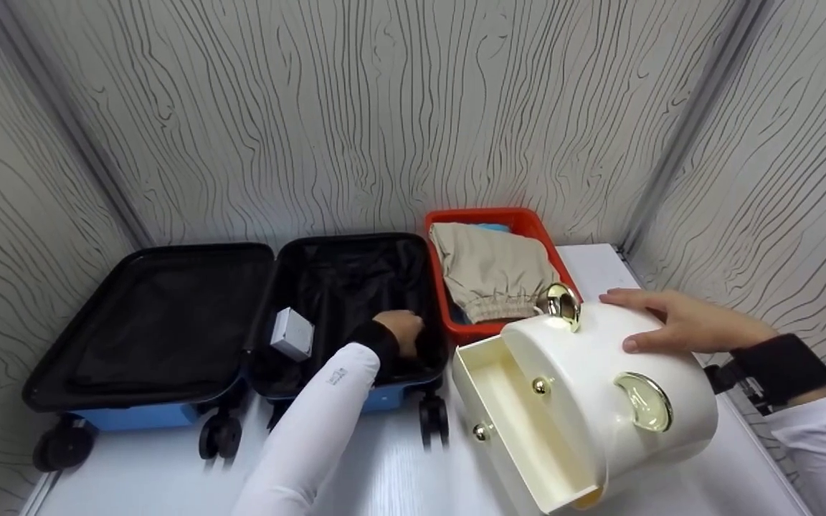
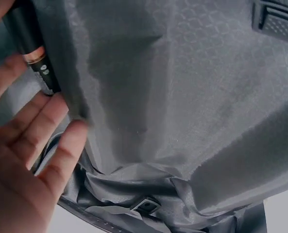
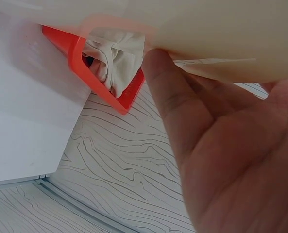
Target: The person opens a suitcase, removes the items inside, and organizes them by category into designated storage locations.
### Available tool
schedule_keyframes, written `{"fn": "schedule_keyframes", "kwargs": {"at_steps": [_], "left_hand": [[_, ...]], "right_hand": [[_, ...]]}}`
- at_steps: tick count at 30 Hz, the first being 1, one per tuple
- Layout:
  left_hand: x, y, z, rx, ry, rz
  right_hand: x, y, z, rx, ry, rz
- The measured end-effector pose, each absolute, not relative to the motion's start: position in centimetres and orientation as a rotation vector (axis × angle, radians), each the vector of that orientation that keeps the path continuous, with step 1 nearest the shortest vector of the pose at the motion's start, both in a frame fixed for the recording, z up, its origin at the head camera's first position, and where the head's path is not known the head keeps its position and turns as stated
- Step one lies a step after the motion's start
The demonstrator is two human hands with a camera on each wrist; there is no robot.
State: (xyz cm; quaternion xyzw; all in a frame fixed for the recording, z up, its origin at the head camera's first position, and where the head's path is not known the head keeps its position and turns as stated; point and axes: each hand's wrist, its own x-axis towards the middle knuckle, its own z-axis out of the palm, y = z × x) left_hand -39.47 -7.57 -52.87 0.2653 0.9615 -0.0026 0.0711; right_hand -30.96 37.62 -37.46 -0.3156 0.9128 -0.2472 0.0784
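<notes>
My left hand (image 1: 402,331) is down inside the right half of an open suitcase (image 1: 355,279). In the left wrist view it holds a slim black lipstick tube (image 2: 29,39) with a copper band, fingertips at its lower end, close against the dark lining (image 2: 134,87). A small white box (image 1: 293,334) stands in the same half, left of that hand. My right hand (image 1: 685,322) rests with extended fingers on the curved top of a white cosmetics organizer (image 1: 621,365). The organizer sits at an angle, and its lower drawer (image 1: 520,423) is pulled out, with gold knobs.
The suitcase's other half (image 1: 162,322) lies open on the left. Behind the organizer, a red basket (image 1: 467,330) holds folded beige trousers (image 1: 492,265) and something blue. Patterned wall panels (image 1: 384,107) enclose the white table (image 1: 384,473) at the back and sides.
</notes>
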Motion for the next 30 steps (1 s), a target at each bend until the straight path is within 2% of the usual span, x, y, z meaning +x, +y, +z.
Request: {"fn": "schedule_keyframes", "kwargs": {"at_steps": [3,6,10,12,21,30], "left_hand": [[-42.4,-8.4,-56.4,0.842,2.933,0.061],[-43.0,-8.7,-55.8,0.831,2.934,0.171],[-39.3,-8.1,-48.7,0.749,2.918,0.311],[-38.7,-8.1,-47.0,0.749,2.943,0.351],[-36.5,-7.0,-41.7,0.862,3.016,0.471],[-31.1,-4.1,-38.2,1.008,2.990,0.459]], "right_hand": [[-31.0,37.6,-37.4,-0.939,2.728,-0.749],[-31.0,37.6,-37.4,-0.941,2.732,-0.750],[-31.0,37.8,-37.5,-0.946,2.730,-0.759],[-31.0,37.9,-37.5,-0.945,2.723,-0.762],[-30.8,37.6,-37.3,-0.912,2.737,-0.701],[-31.1,37.5,-37.4,-0.959,2.708,-0.732]]}}
